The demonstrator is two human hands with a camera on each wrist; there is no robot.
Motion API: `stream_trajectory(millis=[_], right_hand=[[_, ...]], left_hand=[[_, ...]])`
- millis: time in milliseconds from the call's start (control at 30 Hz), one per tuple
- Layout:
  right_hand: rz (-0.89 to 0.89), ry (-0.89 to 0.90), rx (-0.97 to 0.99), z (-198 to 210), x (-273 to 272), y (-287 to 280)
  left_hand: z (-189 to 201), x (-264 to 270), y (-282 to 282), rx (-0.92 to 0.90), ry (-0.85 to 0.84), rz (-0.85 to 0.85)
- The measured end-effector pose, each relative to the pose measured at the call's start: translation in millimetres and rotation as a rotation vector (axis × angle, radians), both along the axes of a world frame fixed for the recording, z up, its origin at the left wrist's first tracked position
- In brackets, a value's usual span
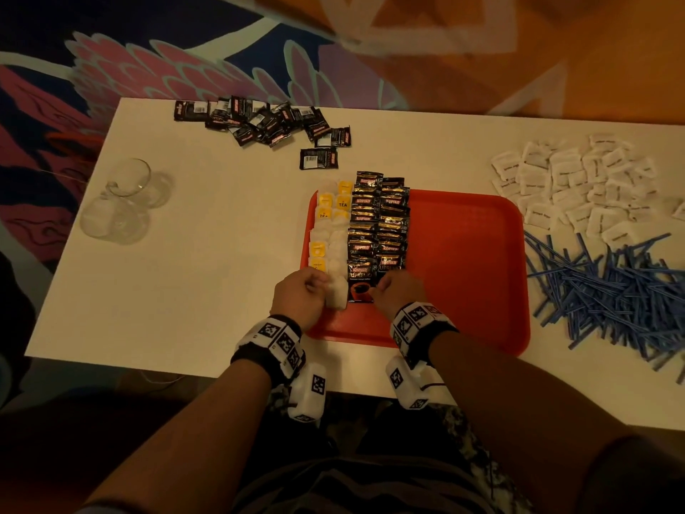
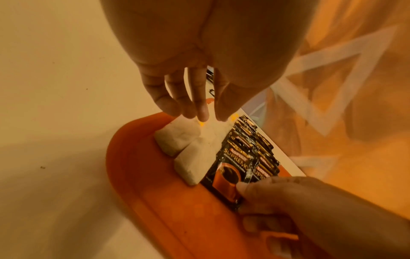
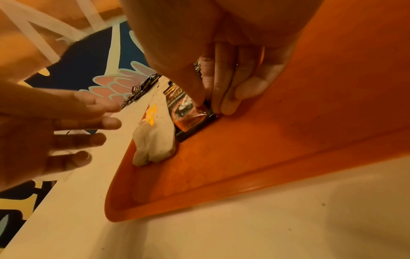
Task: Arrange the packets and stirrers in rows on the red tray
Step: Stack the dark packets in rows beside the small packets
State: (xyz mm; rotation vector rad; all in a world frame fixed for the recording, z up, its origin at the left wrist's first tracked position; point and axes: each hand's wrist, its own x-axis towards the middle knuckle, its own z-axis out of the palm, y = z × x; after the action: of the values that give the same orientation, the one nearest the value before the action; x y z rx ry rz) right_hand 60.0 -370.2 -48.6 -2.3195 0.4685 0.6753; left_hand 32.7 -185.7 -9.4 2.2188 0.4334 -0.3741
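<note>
The red tray [image 1: 463, 254] sat on the white table [image 1: 185, 254], right of centre. Its 9 o'clock side carried two columns of tea bags [image 1: 330, 231] beside two columns of black Kopiko coffee sachets [image 1: 378, 231], each overlapping from 12 toward 6 o'clock. The right hand [image 1: 398, 291] was at the near end of the coffee columns, thumb and fingertips pinching the bottom edge of the nearest Kopiko Supremo sachet [image 1: 360, 283], which lay flat on the tray. The left hand [image 1: 300, 294] hung over the near end of the tea columns with fingers extended and slightly spread, tips touching the nearest white tea bags [image 2: 188, 149], gripping nothing. Loose coffee sachets [image 1: 259, 122] lay heaped at the table's 11 o'clock, off the tray. White sugar packets [image 1: 578, 183] were piled at 2 o'clock, and blue stirrers [image 1: 611, 291] lay jumbled at 3 o'clock, just beside the tray. Clear glasses [image 1: 122, 202] stood at 9 o'clock.
</note>
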Motion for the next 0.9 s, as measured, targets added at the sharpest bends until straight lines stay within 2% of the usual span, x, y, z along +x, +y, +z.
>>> stream_trajectory(millis=[100, 233, 533, 700, 900], right_hand=[[0.015, 0.003, -0.005, 0, -1, 0], [0.035, 0.006, -0.027, 1, -3, 1], [0.027, 0.003, -0.028, 12, -4, -4], [0.015, -0.004, -0.040, 29, 4, -21], [0.022, -0.029, -0.050, 50, 20, -50]], left_hand=[[0, 2, -5, 0.039, -0.032, -0.084], [-2, 3, -7, 0.064, -0.028, -0.114], [-2, 2, -6, 0.080, -0.011, -0.100], [8, 9, -3, 0.040, 0.011, -0.030], [20, 30, 7, 0.123, 0.000, -0.030]])
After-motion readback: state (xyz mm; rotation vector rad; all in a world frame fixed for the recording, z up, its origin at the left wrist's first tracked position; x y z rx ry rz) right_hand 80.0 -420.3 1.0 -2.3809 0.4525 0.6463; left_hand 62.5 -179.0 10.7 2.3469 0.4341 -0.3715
